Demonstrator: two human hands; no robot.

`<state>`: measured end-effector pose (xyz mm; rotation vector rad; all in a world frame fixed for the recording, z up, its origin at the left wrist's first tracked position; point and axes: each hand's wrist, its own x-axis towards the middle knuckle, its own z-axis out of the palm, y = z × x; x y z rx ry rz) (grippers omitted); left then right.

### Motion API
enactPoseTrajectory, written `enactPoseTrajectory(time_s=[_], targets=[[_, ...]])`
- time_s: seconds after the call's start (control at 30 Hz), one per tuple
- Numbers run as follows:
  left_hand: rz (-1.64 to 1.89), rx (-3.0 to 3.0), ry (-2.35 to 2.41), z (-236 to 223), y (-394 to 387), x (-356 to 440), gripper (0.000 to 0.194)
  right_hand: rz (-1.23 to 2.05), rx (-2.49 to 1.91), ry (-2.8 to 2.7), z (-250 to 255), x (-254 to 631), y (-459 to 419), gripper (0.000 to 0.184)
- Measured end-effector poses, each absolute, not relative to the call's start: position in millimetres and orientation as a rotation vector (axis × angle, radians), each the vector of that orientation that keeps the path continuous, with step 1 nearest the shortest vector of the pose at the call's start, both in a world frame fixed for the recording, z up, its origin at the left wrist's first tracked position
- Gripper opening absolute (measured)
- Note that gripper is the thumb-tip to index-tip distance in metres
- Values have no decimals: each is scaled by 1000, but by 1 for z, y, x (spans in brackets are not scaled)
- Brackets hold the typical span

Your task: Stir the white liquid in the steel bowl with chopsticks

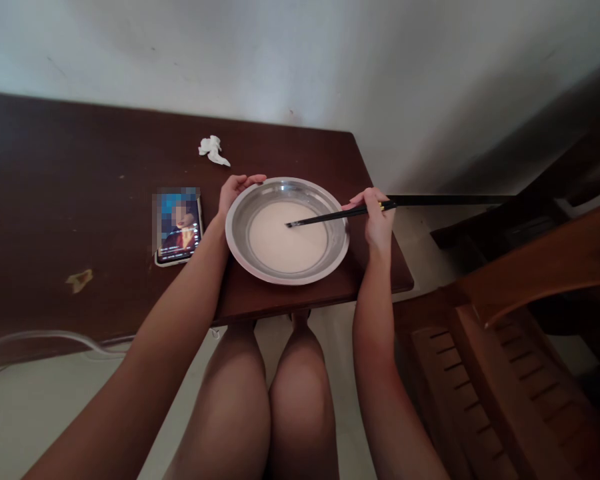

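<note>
A wide metal basin (237,250) stands on the dark wooden table near its front edge. Pale, creamy liquid (285,247) covers the bottom of it. My left hand (236,191) is closed on the basin's left rim, fingers along the far side. In my right hand (376,217), beyond the right rim, is a pair of black chopsticks (325,217) with gold bands. They slant left across the basin, and their tips are at the liquid's surface, with a little of it clinging to them.
A lit phone (180,230) lies left of the basin on the table (100,173). Crumpled white tissue (213,150) sits farther back, and a white cable (65,337) runs along the front left edge. Wooden chairs (480,320) stand at the right. A pale wall rises behind.
</note>
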<state>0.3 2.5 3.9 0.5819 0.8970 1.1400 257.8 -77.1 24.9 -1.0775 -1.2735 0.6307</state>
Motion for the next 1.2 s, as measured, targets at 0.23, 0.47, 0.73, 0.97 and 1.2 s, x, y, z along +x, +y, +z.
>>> enactPoseTrajectory(time_s=[0.23,0.47,0.73,0.97,1.2], targets=[[1149,557,883,5,2,1,32,682,-1086,-1501,34,252,-85,35],[1148,558,904,2,4,1,32,647,-1091,-1289,26,258,-78,38],[1139,566,889,8,1,1,32,632,-1096,-1381,30,255,-81,35],[1131,576,884,7,1,1,30,708,-1087,-1434,32,256,-84,36],[1147,539,887,7,1,1,33,604,-1069,-1299,28,258,-79,35]])
